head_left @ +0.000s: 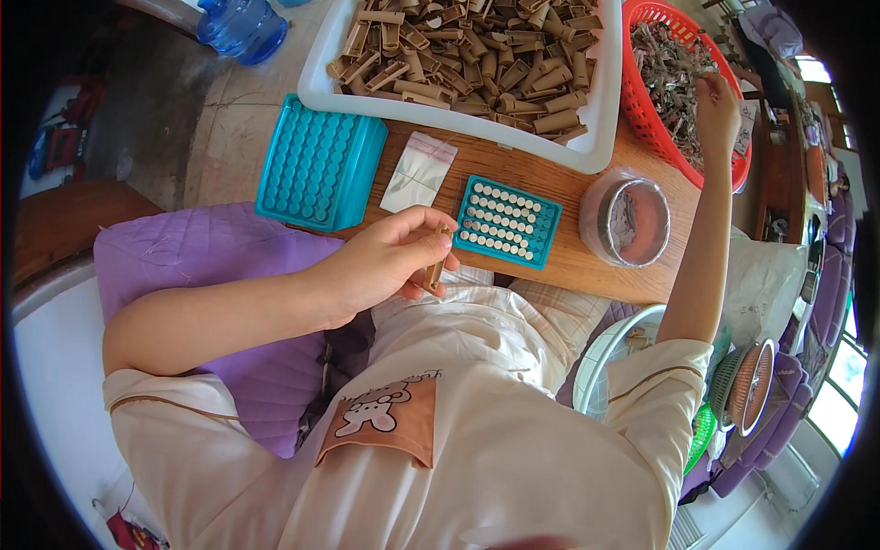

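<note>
My left hand (pixel 400 252) is closed, pinching a brown trough-shaped piece (pixel 437 273) upright in front of my body. To the far right, my right hand (pixel 719 108) reaches over the red basket (pixel 632 84). Its fingers are drawn together at the heap of small silvery parts (pixel 674 78); what they grip, if anything, is too small to make out. Between my hands sits a teal tray (pixel 547 223) with rows of small white round caps (pixel 498 220), its right-hand holes without caps. A white tub (pixel 600 137) full of similar brown pieces (pixel 477 64) stands behind it.
On the wooden table (pixel 550 188) are a clear plastic-lined round container (pixel 597 220), a clear plastic bag (pixel 419 172) and a stack of teal trays (pixel 321 165). A large blue water bottle (pixel 240 29) stands back left. A pale green basket (pixel 596 357) is by my right side.
</note>
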Available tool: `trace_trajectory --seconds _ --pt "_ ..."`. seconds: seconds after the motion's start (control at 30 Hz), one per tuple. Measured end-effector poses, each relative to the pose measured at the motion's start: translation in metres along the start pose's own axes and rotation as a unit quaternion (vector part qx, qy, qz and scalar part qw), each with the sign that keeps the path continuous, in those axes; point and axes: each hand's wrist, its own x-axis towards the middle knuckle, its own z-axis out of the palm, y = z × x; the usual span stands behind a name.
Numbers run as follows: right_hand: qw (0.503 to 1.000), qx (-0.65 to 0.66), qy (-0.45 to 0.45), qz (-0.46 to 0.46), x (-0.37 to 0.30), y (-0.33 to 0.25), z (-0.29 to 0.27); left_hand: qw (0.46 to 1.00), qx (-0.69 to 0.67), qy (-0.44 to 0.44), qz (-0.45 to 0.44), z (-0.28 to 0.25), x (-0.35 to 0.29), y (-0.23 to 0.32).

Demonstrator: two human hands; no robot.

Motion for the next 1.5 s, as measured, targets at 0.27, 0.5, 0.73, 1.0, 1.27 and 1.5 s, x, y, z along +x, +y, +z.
trace_trajectory --seconds 0.27,0.5,0.73,1.0,1.27,1.5 --pt "0.917 0.210 0.292 0.172 0.013 -0.017 -0.048 0.998 -0.033 -0.049 -0.020 0.004 -0.001 -0.002" --pt "0.612 0.752 0.077 0.232 -0.026 -0.057 -0.057 0.991 -0.112 -0.069 0.021 -0.003 -0.001 -0.006" --pt "0.566 0.786 -0.080 0.236 -0.075 -0.126 -0.040 0.979 -0.186 -0.077 0.016 -0.004 -0.001 -0.004" --pt "0.352 0.865 -0.233 0.270 -0.131 -0.207 -0.050 0.994 -0.098 0.034 0.044 -0.004 0.001 -0.009" --pt "0.370 0.854 -0.261 0.258 -0.156 -0.229 -0.048 0.970 -0.112 0.128 0.175 -0.005 -0.002 0.006" --pt "0.426 0.808 -0.277 0.298 -0.163 -0.242 -0.047 0.984 0.072 0.042 0.155 -0.004 -0.001 0.003"
